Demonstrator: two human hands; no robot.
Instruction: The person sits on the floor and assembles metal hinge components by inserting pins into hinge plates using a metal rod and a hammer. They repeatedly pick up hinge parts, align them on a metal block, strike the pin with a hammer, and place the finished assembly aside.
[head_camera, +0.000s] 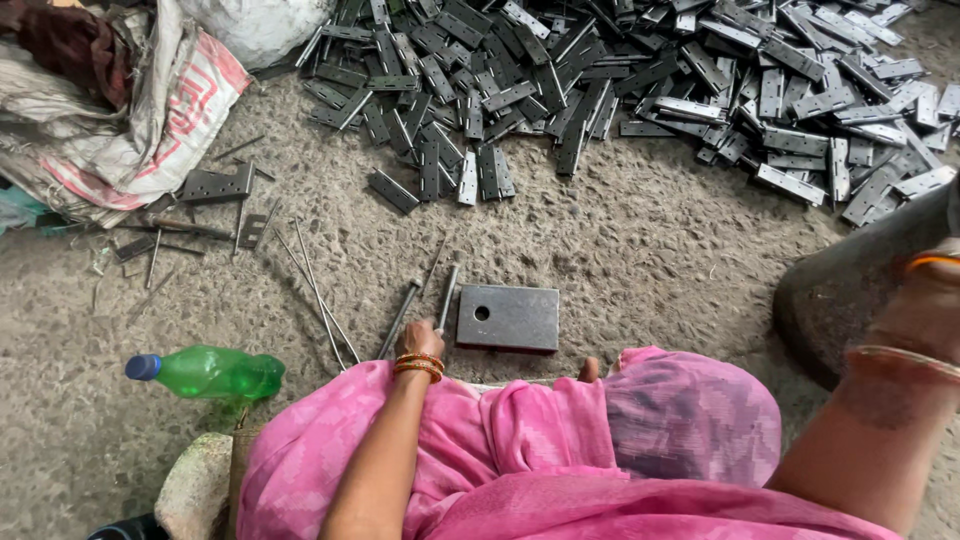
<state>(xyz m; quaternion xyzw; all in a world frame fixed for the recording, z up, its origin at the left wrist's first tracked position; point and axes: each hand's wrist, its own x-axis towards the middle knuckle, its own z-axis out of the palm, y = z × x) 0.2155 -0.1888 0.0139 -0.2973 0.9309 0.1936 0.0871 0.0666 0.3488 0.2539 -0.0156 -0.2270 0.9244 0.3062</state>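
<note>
Seen from above her head, the person sits on the rough floor in pink cloth, and the work is laid out within reach. Her left hand (420, 340), bangles at the wrist, is down on the floor just beside the near ends of two short metal rods (425, 300); it seems curled over them, but the fingers are hidden from here, so I cannot tell how far it is closed or whether it grips one. Just to the right of that hand lies a dark steel block (508, 317) with a round hole near one corner, flat on the floor, likely set there as a rest to work on. Further out, beyond both hands, spreads a big heap of metal hinges (640, 80), with a few strays and thin wires to the left. A green plastic bottle (205, 372) lies on its side left of her left arm. Her right hand (930, 300) is raised at the frame's edge, against a dark rounded object; its grip is cut off, so I cannot tell.
</note>
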